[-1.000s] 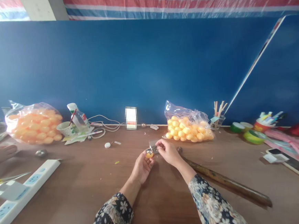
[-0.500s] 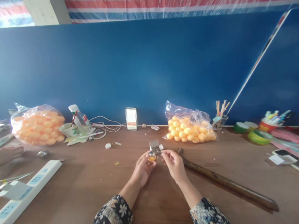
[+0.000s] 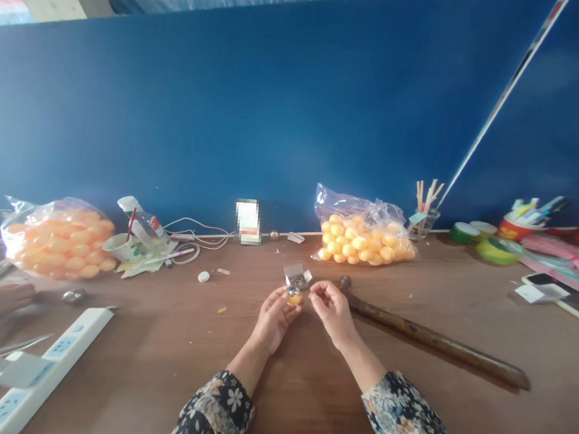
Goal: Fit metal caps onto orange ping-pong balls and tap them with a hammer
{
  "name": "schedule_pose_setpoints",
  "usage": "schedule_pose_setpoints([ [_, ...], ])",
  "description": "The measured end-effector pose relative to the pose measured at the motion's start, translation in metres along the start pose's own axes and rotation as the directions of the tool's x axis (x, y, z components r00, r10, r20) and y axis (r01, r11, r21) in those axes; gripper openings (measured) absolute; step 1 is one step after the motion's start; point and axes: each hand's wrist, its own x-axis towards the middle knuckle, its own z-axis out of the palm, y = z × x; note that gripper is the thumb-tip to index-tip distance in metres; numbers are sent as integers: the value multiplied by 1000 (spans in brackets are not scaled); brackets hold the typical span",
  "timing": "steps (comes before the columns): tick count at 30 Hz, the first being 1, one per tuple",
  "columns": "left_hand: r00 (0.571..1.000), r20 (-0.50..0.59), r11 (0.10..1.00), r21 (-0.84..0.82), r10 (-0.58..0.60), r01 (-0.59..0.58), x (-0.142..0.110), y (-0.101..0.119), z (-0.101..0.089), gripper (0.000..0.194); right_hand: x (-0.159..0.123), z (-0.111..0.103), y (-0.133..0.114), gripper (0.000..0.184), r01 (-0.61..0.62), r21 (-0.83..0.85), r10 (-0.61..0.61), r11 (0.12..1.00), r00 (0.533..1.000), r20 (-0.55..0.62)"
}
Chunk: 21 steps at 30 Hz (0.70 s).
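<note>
My left hand (image 3: 272,319) is closed on a small orange ball (image 3: 294,300) with a shiny silver piece (image 3: 291,291) on its upper side. Just to the right, my right hand (image 3: 335,311) is pinched, its fingertips close to the ball but apart from it. Whatever those fingertips hold, if anything, is too small to make out. Behind both hands stands a small open box (image 3: 295,273) with little metallic bits in it. A hammer (image 3: 435,335) with a dark wooden handle lies beside my right hand, its head near my knuckles.
Bags of orange balls stand at left (image 3: 61,242) and right (image 3: 362,243) along the blue partition (image 3: 277,122). At left lie a power strip (image 3: 41,371) and a metal ball (image 3: 73,295), near another person's hand (image 3: 9,302). A phone (image 3: 564,299) lies far right.
The view has shifted a little, so the table things sit slightly further left and higher. The ball appears turned in my left hand, and my right fingertips stay near it.
</note>
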Motion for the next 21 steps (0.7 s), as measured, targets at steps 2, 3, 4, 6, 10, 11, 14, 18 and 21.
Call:
schedule_pose_setpoints([
  [2, 1000, -9, 1000, 10, 4, -4, 0, 0, 0, 31, -1, 0, 0, 13, 3, -9, -3, 1000, 1000, 8],
  [3, 1000, -9, 1000, 12, 5, -5, 0, 0, 0, 33, -1, -1, -1, 14, -3, -14, 3, 1000, 1000, 16],
  [4, 1000, -9, 1000, 14, 4, -4, -1, -1, 0, 35, -1, -1, -1, 16, -12, -18, 13, 1000, 1000, 23],
  [6, 1000, -13, 1000, 13, -1, 1, 0, -1, 0, 39, -2, -2, -3, 20, -32, -25, 33, 999, 999, 35],
  [10, 1000, -23, 1000, 8, -10, 10, 0, -1, 0, 39, -3, -3, -7, 23, -20, -64, 23, 998, 998, 56],
  [11, 1000, -24, 1000, 8, -13, 13, 0, -1, 1, 38, -3, -4, -8, 22, -5, -76, 9, 997, 998, 58],
  [14, 999, -33, 1000, 8, -21, 21, -1, 0, 3, 35, -3, -5, -10, 18, 43, -107, -38, 993, 998, 45],
  [18, 999, -42, 1000, 9, -24, 25, -2, 2, 5, 35, -3, -5, -10, 15, 29, -84, -26, 996, 999, 39],
  [21, 999, -47, 1000, 13, -22, 23, -2, 2, 6, 35, -3, -4, -8, 15, -23, -47, 25, 999, 999, 45],
])
